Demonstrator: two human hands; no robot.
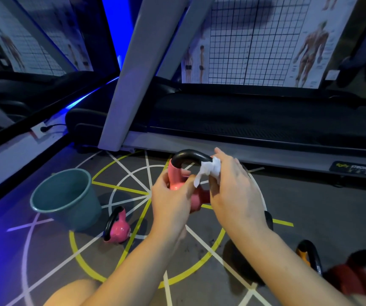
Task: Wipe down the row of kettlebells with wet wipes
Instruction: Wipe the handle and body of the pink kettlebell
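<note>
A: Entry one. Where is the pink kettlebell (178,181)?
B: Lifted clear of the floor (314,206), mid-frame, in front of the treadmill (255,122). It is tilted, with the black handle (189,156) uppermost.

A: Left hand (171,200)?
B: Clenched round the pink body from the left. The fingers wrap over it just below the handle.

A: Right hand (232,191)?
B: Grasping a crumpled white wet wipe (208,170), fingers curled over it. The wipe is pressed on the right end of the handle, and one corner hangs down toward the pink body.

A: Other bells?
B: A second pink kettlebell (118,228) sits on the floor at lower left, leaning, just beside a teal bucket (67,195). The bucket is upright; I cannot tell what is inside. At lower right there is a black kettlebell (239,255), mostly hidden behind the right forearm. Beside it is an orange kettlebell (302,253), only its top showing. A red kettlebell (354,279) sits blurred near the corner.

A: Surroundings?
B: Grey floor marked with white and yellow lines and arcs. Gridded posters (266,40) with body figures hang behind the treadmill.
</note>
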